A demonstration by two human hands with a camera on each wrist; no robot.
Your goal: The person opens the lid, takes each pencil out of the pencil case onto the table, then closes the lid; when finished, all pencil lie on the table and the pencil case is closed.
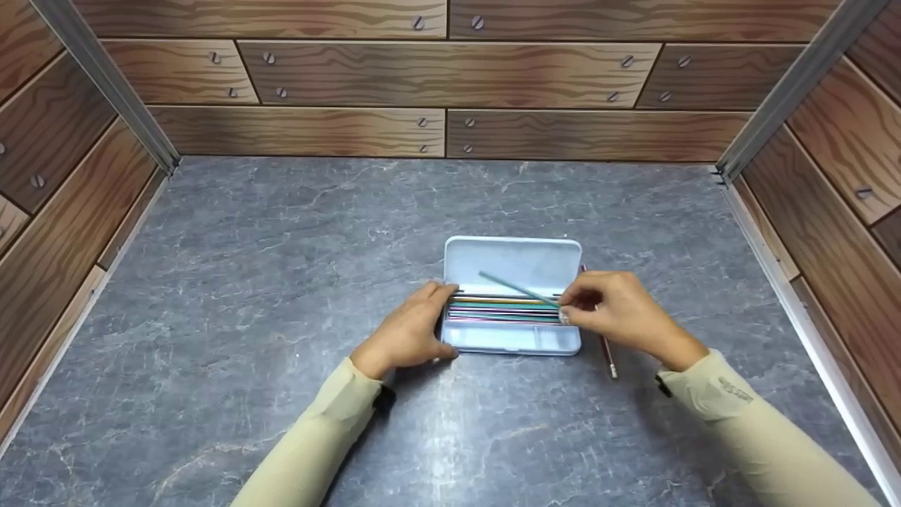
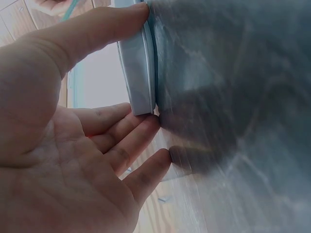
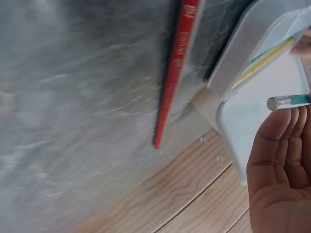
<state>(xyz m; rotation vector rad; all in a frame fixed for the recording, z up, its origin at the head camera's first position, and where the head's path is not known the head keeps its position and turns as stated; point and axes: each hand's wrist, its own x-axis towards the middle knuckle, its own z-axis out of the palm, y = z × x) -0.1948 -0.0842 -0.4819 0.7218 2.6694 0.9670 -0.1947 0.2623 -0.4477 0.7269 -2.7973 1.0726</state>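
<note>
A white pencil case (image 1: pixel 512 248) lies unfolded on the grey surface, with several coloured pencils (image 1: pixel 500 308) side by side in its middle. Its left end is held by my left hand (image 1: pixel 412 325); in the left wrist view the thumb is on one wall and fingertips touch around the corner. My right hand (image 1: pixel 623 310) pinches a green pencil (image 1: pixel 517 287) near its silver end, slanted above the case. That round end shows in the right wrist view. Beside the case's right side, partly behind the right hand, lies a red pencil (image 3: pixel 177 68).
The grey marbled surface (image 1: pixel 281 246) surrounds the case. Wood-patterned walls (image 1: pixel 450 74) stand at the back and both sides, with metal corner strips (image 1: pixel 795 91) between them.
</note>
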